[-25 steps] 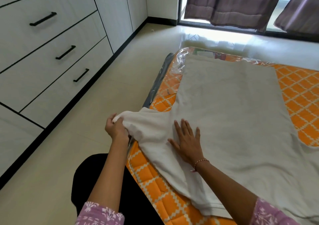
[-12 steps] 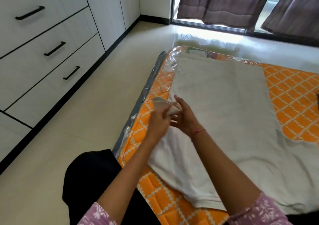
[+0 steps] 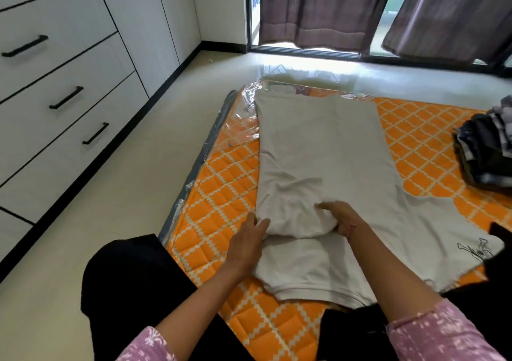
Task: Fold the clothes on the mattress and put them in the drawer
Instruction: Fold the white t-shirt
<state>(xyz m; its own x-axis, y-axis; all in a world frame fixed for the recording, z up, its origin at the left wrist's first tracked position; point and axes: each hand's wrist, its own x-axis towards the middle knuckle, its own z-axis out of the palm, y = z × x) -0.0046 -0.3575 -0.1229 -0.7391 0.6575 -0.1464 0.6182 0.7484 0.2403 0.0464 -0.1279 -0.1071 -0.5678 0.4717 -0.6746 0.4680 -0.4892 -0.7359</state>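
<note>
Orange mattress (image 3: 221, 183) on the floor carries a white shirt (image 3: 318, 144); dark clothes (image 3: 482, 152) are cut off at right. Left hand (image 3: 246, 244) lies relaxed against the folded sleeve (image 3: 299, 222); right hand (image 3: 342, 219) grips it, fingers partly buried.

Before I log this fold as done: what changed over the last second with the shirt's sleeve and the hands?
The sleeve, held out past the mattress edge by the left hand, has been folded inward onto the white T-shirt. The left hand let go and now rests flat at the fold; the right hand, earlier flat on the cloth, now grips the folded sleeve. The shirt's body stayed spread out; the drawers stayed closed.
</note>
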